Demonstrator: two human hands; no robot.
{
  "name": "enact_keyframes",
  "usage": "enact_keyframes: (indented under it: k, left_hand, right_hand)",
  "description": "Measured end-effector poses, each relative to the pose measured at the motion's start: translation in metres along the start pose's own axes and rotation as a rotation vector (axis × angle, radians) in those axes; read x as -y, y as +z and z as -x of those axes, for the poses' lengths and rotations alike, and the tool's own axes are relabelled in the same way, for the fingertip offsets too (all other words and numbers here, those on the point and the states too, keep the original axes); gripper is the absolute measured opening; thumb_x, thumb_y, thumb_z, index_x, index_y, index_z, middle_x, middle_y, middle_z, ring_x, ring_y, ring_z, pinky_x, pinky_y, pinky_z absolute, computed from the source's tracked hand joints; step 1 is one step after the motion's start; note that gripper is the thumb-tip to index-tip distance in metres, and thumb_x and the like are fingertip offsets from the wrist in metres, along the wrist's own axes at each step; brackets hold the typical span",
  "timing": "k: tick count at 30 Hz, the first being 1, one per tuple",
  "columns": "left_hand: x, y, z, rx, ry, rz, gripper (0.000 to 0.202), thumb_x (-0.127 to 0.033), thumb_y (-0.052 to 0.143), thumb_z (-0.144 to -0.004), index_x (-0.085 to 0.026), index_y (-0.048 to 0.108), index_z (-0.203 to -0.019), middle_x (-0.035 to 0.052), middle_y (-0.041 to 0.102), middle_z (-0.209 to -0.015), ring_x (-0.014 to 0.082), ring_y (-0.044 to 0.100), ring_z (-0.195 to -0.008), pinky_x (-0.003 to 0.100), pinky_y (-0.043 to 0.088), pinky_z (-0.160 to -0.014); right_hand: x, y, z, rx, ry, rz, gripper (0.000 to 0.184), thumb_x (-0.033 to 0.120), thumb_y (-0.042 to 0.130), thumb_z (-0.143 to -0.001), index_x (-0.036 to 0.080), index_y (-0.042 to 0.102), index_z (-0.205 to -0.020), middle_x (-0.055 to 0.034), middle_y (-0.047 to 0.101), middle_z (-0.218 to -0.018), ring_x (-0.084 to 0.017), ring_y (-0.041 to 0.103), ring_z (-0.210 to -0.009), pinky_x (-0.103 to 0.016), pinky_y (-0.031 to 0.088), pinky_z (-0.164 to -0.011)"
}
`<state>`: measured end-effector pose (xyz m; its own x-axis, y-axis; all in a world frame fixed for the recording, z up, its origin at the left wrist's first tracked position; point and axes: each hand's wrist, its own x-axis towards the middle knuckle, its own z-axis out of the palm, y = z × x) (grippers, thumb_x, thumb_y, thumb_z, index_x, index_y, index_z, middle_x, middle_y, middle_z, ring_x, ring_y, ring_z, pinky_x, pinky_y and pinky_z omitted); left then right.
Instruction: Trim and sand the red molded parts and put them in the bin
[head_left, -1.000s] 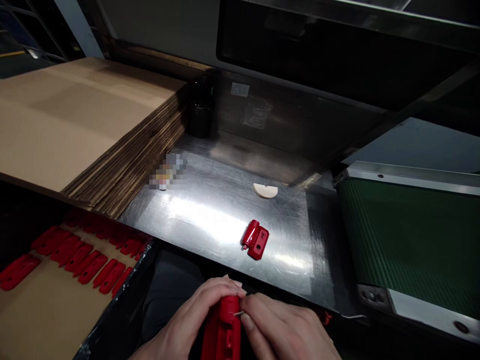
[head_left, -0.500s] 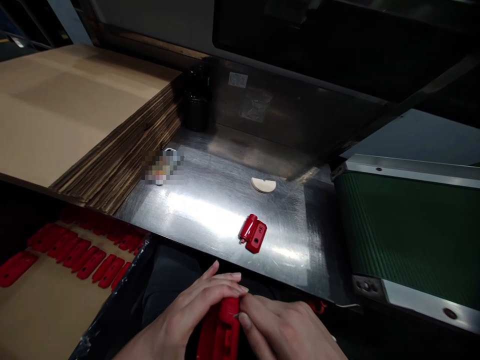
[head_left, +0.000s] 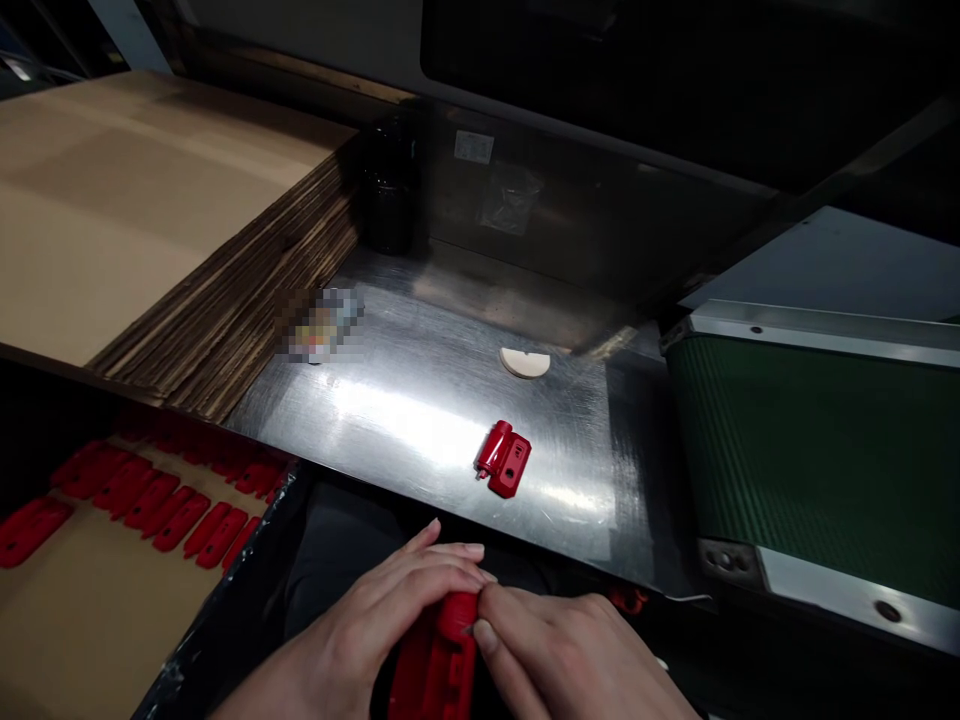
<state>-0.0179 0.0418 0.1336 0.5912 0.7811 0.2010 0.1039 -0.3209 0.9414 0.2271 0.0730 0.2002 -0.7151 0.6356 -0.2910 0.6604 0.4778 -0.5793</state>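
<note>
Along the bottom edge of the frame, the person's left hand [head_left: 352,610] and right hand [head_left: 570,655] are both closed on the top end of a red plastic housing [head_left: 437,650], whose lower part runs out of the picture. The left hand wraps it from the left, fingers curled over and pressed together, while the right hand pinches its upper end from the right; a tiny glint at the right fingertips [head_left: 486,636] is too small to identify. Just ahead, a matching red hinged part [head_left: 502,458] lies on the brushed steel counter [head_left: 420,425], with a cream half-disc [head_left: 525,363] farther up and a pixelated object [head_left: 322,325] to the left. At lower left, rows of red parts [head_left: 154,500] lie on a cardboard sheet [head_left: 90,630]. A stack of corrugated cardboard [head_left: 225,290] fills the upper left, beside a black cylindrical container [head_left: 386,190]. A green conveyor belt [head_left: 817,450] runs along the right side.
</note>
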Motion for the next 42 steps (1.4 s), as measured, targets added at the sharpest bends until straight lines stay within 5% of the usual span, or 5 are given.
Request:
enact_keyframes:
  k: [10,18,24,31,42]
  left_hand:
    - [0.004,0.004,0.006,-0.066,-0.051,0.001,0.103,-0.044,0.092,-0.079,-0.040,0.034,-0.164,0.0095,0.060,-0.160,0.0413,0.054,-0.150,0.060,0.031,-0.132]
    - [0.019,0.012,0.010,-0.094,-0.126,0.172,0.114,-0.035,0.097,-0.074,-0.041,0.027,-0.163,0.0158,0.040,-0.174,0.0475,0.031,-0.162,0.075,0.014,-0.130]
    - [0.031,0.037,0.003,-0.291,-0.216,0.396,0.106,-0.046,0.099,-0.070,-0.051,0.031,-0.150,0.0147,0.023,-0.181,0.0488,0.046,-0.153,0.073,0.040,-0.120]
    - [0.044,0.045,0.004,-0.367,-0.283,0.667,0.106,-0.062,0.098,-0.067,-0.044,0.037,-0.153,0.0137,0.027,-0.178,0.0445,0.034,-0.161,0.060,0.036,-0.127]
    - [0.060,0.067,-0.003,-0.680,-0.252,0.531,0.113,-0.067,0.095,-0.066,-0.042,0.038,-0.159,0.0140,0.039,-0.169,0.0481,0.037,-0.158,0.060,0.047,-0.121]
  right_hand:
    - [0.000,-0.012,-0.003,-0.019,0.091,-0.514,0.037,0.049,0.036,-0.113,0.028,0.063,-0.099,0.0008,0.071,-0.091,-0.017,0.067,-0.079,-0.029,0.047,-0.073]
    - [-0.031,0.046,-0.018,-0.625,0.453,-1.135,0.046,0.068,0.074,-0.090,0.024,0.066,-0.095,-0.0001,0.057,-0.085,-0.015,0.048,-0.075,-0.026,0.046,-0.070]
    - [-0.028,0.085,-0.024,-0.054,0.309,-1.644,0.062,0.075,0.068,-0.091,0.018,0.071,-0.115,0.0106,0.036,-0.061,-0.004,0.012,-0.044,-0.020,0.012,-0.039]
    - [-0.039,0.059,-0.028,-0.347,0.288,-1.261,0.049,0.063,0.074,-0.093,0.017,0.075,-0.111,-0.0055,0.071,-0.091,-0.016,0.060,-0.081,-0.029,0.047,-0.076]
    - [-0.019,0.075,-0.053,-0.204,0.323,-1.564,0.056,0.068,0.074,-0.092,0.016,0.066,-0.109,0.0068,0.055,-0.066,-0.003,0.032,-0.046,-0.017,0.027,-0.046]
